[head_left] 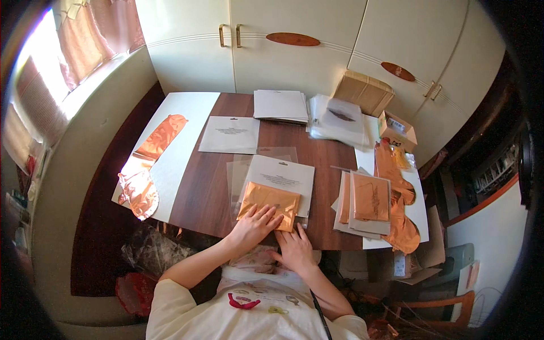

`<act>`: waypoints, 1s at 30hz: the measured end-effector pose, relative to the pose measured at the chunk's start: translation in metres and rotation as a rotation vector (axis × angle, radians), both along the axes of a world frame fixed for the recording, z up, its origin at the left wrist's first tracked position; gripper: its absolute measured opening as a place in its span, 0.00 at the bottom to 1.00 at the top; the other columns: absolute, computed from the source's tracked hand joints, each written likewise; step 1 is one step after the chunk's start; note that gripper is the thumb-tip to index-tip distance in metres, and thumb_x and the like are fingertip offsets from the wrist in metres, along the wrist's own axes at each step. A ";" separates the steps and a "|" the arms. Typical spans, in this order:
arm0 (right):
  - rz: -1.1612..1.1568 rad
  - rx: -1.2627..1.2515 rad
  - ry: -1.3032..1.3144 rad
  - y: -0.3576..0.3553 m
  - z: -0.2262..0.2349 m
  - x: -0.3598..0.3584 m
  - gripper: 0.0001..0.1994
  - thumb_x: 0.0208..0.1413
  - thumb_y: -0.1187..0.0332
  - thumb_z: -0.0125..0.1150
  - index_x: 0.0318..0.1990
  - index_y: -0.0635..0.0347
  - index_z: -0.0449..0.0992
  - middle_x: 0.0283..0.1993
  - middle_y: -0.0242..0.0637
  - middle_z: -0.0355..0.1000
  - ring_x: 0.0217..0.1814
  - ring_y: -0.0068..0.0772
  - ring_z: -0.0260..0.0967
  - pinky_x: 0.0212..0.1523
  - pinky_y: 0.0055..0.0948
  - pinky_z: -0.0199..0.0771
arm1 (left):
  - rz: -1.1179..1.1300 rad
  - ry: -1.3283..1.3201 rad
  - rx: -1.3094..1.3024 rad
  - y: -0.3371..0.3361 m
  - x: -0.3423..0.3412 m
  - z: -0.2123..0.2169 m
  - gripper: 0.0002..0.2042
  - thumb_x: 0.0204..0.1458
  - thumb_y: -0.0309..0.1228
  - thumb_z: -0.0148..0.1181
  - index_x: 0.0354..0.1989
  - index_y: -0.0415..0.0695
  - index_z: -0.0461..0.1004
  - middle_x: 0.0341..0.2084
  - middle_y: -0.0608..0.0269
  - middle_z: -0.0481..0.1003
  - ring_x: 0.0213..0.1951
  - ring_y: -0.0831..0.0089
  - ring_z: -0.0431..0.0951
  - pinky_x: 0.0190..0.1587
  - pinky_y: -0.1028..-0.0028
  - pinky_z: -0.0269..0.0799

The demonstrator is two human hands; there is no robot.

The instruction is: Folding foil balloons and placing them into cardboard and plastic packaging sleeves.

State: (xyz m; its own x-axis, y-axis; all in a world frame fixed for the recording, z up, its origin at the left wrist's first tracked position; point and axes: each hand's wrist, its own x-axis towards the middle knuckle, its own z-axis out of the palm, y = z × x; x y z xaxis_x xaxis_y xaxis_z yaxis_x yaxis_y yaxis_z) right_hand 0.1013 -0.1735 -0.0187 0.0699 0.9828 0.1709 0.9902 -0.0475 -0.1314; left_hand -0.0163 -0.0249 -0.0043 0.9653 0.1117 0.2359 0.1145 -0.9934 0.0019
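A folded copper-coloured foil balloon lies on the near part of a white card with a hang hole at its far edge. My left hand rests flat across the foil's near left part, fingers stretched out. At the foil's near right corner, my right hand touches its edge with extended fingers by the table edge. Clear plastic sleeves stick out beyond the card at the left and far side. The foil's underside is hidden.
Flat copper foil balloons lie at the left and right. Nearby are packed foil pieces on cards. Further back are a single white card, stacked cards, clear bags, a cardboard box and a small open box.
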 end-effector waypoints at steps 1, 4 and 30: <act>0.000 0.001 0.001 0.000 0.001 0.001 0.32 0.46 0.47 0.59 0.55 0.59 0.66 0.54 0.39 0.65 0.59 0.36 0.60 0.65 0.45 0.49 | 0.000 0.001 0.001 0.001 0.000 -0.001 0.25 0.50 0.32 0.47 0.60 0.45 0.60 0.55 0.53 0.65 0.59 0.59 0.63 0.58 0.58 0.57; 0.061 0.016 -0.002 -0.004 0.002 0.006 0.28 0.46 0.52 0.60 0.53 0.59 0.68 0.53 0.39 0.66 0.59 0.35 0.60 0.64 0.43 0.52 | -0.001 0.008 -0.034 0.003 -0.001 -0.002 0.25 0.50 0.31 0.47 0.60 0.48 0.59 0.56 0.54 0.64 0.60 0.60 0.62 0.59 0.57 0.57; 0.078 -0.003 0.044 0.059 -0.009 0.087 0.28 0.60 0.51 0.42 0.63 0.57 0.57 0.68 0.37 0.51 0.71 0.36 0.44 0.68 0.43 0.41 | 0.057 0.003 -0.087 -0.002 -0.031 0.004 0.35 0.48 0.55 0.52 0.60 0.46 0.60 0.59 0.52 0.61 0.62 0.56 0.57 0.63 0.56 0.49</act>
